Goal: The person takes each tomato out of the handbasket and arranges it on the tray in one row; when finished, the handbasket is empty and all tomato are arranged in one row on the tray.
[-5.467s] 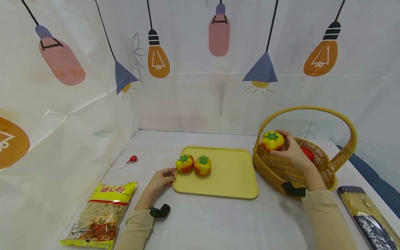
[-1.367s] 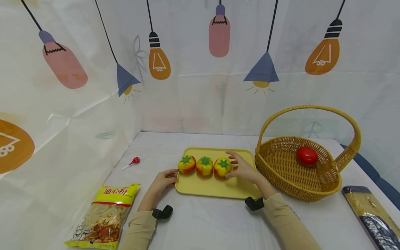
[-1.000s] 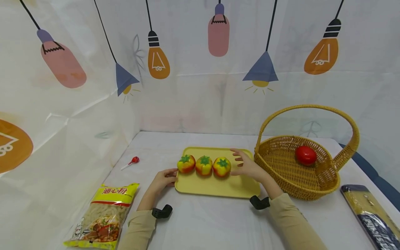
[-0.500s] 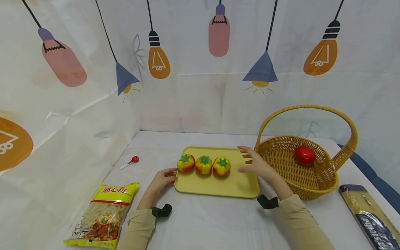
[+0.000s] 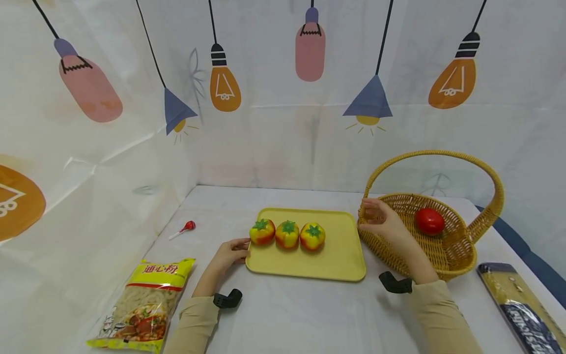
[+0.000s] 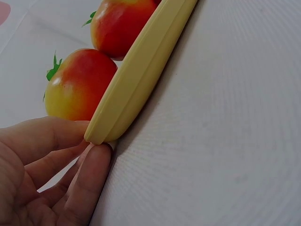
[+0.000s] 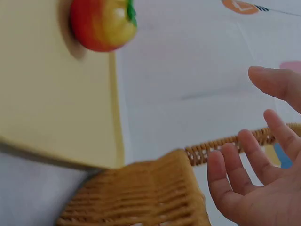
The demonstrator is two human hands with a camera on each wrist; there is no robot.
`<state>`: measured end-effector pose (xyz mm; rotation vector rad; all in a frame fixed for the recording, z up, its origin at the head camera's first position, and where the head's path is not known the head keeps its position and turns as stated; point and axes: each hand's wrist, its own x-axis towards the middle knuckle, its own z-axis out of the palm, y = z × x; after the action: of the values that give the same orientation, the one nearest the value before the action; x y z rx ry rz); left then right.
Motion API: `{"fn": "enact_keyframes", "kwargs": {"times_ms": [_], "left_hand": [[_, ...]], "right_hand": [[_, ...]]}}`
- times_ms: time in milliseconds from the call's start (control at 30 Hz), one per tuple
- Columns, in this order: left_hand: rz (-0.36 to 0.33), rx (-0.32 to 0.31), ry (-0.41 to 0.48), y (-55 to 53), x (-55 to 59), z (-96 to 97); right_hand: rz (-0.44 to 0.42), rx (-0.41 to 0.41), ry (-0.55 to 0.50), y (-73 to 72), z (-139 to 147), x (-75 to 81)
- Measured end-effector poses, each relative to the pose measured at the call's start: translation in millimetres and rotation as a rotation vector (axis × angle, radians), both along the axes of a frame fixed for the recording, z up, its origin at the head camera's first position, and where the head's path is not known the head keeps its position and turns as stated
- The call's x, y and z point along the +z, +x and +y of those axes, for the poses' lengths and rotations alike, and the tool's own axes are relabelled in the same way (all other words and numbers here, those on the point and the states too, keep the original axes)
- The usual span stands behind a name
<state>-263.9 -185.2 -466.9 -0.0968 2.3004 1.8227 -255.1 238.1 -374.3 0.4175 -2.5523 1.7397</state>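
Three yellow-red toy fruits with green leafy tops, the left one (image 5: 262,232), the middle one (image 5: 287,235) and the right one (image 5: 312,237), stand in a row on the yellow tray (image 5: 336,263). My left hand (image 5: 230,254) pinches the tray's left edge between finger and thumb, plain in the left wrist view. Over the left rim of the wicker basket (image 5: 442,265) hovers my right hand (image 5: 389,226), fingers apart and lightly bent, holding nothing. A smooth red roundish thing (image 5: 429,221) lies inside the basket.
A lollipop (image 5: 183,229) lies left of the tray. Nearer on that side is a yellow noodle bag (image 5: 146,305). At the right table edge lies a gold and dark packet (image 5: 522,307). The basket's tall handle (image 5: 435,153) arches over it.
The right hand first brought the third fruit from the basket to the tray and let go. It has since moved right, back to the basket. The left hand stayed at the tray edge.
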Motion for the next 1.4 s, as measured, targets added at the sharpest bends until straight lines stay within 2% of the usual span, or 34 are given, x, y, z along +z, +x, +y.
{"fn": "enact_keyframes", "kwargs": {"times_ms": [233, 600, 867, 1033, 1267, 1400], "left_hand": [[0.001, -0.010, -0.014, -0.7, -0.9, -1.2], [-0.012, 0.000, -0.014, -0.2, -0.5, 0.2], [-0.009, -0.017, -0.007, -1.3, 0.0, -0.2], [-0.006, -0.025, -0.016, -1.2, -0.4, -0.3], [-0.002, -0.010, -0.020, 0.6, 1.0, 0.3], [-0.003, -0.006, -0.016, -0.5, -0.5, 0.5]], "right_hand": [[-0.013, -0.056, 0.050, 6.8, 19.6, 7.0], [0.004, -0.103, 0.086, 12.3, 43.6, 7.2], [-0.018, -0.173, 0.120, 8.4, 64.1, 10.3], [-0.030, -0.186, 0.093, 3.3, 75.3, 11.6], [-0.040, -0.254, 0.107, -0.4, 88.6, 12.5], [-0.059, -0.274, 0.082, -2.5, 95.6, 14.2]]}}
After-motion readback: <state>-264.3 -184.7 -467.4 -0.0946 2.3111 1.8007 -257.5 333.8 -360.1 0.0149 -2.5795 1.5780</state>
